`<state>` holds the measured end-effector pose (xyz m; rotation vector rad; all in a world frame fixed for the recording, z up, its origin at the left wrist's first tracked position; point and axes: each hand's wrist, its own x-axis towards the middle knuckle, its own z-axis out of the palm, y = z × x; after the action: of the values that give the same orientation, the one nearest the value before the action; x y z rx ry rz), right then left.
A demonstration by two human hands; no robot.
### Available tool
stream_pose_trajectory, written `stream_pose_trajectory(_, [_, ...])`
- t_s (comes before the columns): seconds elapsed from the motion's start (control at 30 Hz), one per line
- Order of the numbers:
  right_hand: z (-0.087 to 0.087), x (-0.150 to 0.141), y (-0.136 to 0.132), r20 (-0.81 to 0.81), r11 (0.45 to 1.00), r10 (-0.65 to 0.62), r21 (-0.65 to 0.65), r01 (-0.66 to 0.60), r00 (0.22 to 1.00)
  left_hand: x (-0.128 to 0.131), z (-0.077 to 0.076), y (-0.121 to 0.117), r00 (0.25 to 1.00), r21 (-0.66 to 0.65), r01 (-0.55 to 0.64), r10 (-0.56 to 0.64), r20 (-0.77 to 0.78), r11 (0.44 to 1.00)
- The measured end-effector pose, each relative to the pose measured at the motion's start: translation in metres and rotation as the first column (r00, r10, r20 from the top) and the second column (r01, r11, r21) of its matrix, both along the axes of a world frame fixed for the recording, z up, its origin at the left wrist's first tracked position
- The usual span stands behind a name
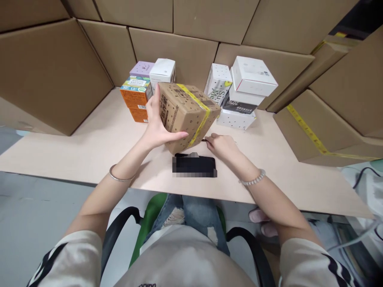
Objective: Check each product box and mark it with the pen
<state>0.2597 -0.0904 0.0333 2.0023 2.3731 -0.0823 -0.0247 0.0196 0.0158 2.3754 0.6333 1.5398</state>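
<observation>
Past our shirt (185,259), our left hand (156,129) holds a tilted cardboard box (183,113) beside the dark stick (204,140) our right hand (223,146) pinches.

A: Ahead of you, past the counter (74,151)?

B: A wall of brown cartons (176,52), flat faces, dark seams. A big carton (60,71) closes your left side; a yellow-taped carton (317,127) angles in on your right.

A: Counter surface, light?

B: Pale, smooth top, straight near edge. Light soft, fairly even; faint shadows on your counter.

A: Below you?

B: Grey floor (44,215). Your chair: green seat (152,209), curved black armrests (119,227). Pink footwear (259,215) under the counter, right of your seat. Pale cable (356,240) farther right.
</observation>
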Motion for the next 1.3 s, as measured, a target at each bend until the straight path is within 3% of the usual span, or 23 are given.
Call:
stream_pose_trajectory(0.17, [0.003, 0.011, -0.012, 0.029, 0.992, -0.128, 0.023, 0.127, 0.991, 0.008, 0.002, -0.009, 0.998, -0.001, -0.054, 0.054, -0.023, 0.999])
stream_pose_trajectory(0.43, [0.028, 0.030, -0.028, -0.149, 0.960, -0.275, 0.007, 0.279, 0.950, 0.010, 0.008, -0.018, 0.995, 0.029, -0.079, 0.081, -0.052, 0.996])
stream_pose_trajectory(0.57, [0.031, 0.043, -0.026, -0.260, 0.953, -0.284, 0.034, 0.302, 0.923, 0.011, 0.005, -0.018, 0.995, 0.091, -0.091, 0.094, -0.030, 0.992])
stream_pose_trajectory(0.67, [0.028, 0.050, -0.022, -0.401, 0.961, -0.218, 0.072, 0.268, 0.890, 0.017, 0.005, -0.024, 0.992, 0.189, -0.123, 0.124, 0.004, 0.974])
stream_pose_trajectory(0.77, [0.024, 0.050, -0.019, -0.621, 0.969, -0.062, 0.151, 0.197, 0.781, 0.022, 0.006, -0.031, 0.989, 0.277, -0.144, 0.144, 0.020, 0.950])
stream_pose_trajectory(0.9, [0.028, 0.038, -0.021, -0.883, 0.926, 0.179, 0.300, 0.230, 0.434, 0.027, 0.007, -0.035, 0.989, 0.325, -0.124, 0.142, -0.030, 0.938])
stream_pose_trajectory(1.0, [0.048, 0.023, -0.020, -0.911, 0.879, 0.347, 0.399, 0.260, 0.223, 0.030, 0.003, -0.034, 0.986, 0.306, -0.156, 0.166, -0.009, 0.939])
stream_pose_trajectory(1.1, [0.074, 0.003, -0.006, -0.889, 0.884, 0.445, 0.455, 0.109, 0.106, 0.032, -0.002, -0.032, 0.973, 0.309, -0.229, 0.225, 0.049, 0.923])
stream_pose_trajectory(1.2, [0.094, -0.024, 0.020, -0.891, 0.899, 0.437, 0.435, -0.039, 0.125, 0.034, -0.005, -0.031, 0.970, 0.361, -0.241, 0.226, 0.085, 0.901])
stream_pose_trajectory(1.3, [0.102, -0.051, 0.048, -0.907, 0.922, 0.387, 0.373, -0.105, 0.166, 0.035, -0.006, -0.032, 0.969, 0.367, -0.246, 0.232, 0.084, 0.897])
